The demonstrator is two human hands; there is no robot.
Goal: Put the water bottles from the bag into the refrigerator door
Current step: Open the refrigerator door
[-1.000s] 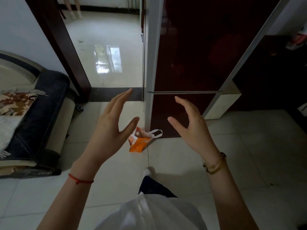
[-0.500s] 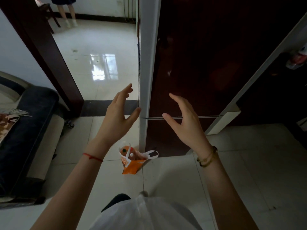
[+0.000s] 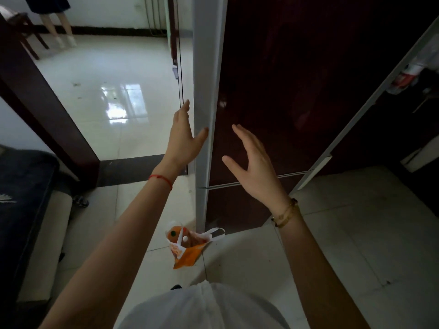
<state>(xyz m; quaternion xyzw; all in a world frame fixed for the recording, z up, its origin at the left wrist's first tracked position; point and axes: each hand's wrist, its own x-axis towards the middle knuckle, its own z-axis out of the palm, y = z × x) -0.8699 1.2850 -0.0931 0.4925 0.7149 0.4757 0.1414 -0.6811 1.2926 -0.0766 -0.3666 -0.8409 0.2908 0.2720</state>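
The left grip (image 3: 184, 136) is open, fingers straight beside the white edge of the refrigerator door (image 3: 297, 91), thumb touching it. The right grip (image 3: 255, 167) is open too and holds nothing. The bag (image 3: 187, 251), with the water bottles (image 3: 184, 238) inside, stands on the tiled floor (image 3: 332, 233) at the refrigerator's foot. The door may knock it over as it swings open. A sofa (image 3: 28, 186) sits on the left by a doorway.

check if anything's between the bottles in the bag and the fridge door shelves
Yes: the refrigerator's upper door looks shut, closing off its shelves. The water bottles sit in the orange bag on the floor at its base. The left hand is at the door's silver edge, the right hand open before its front.
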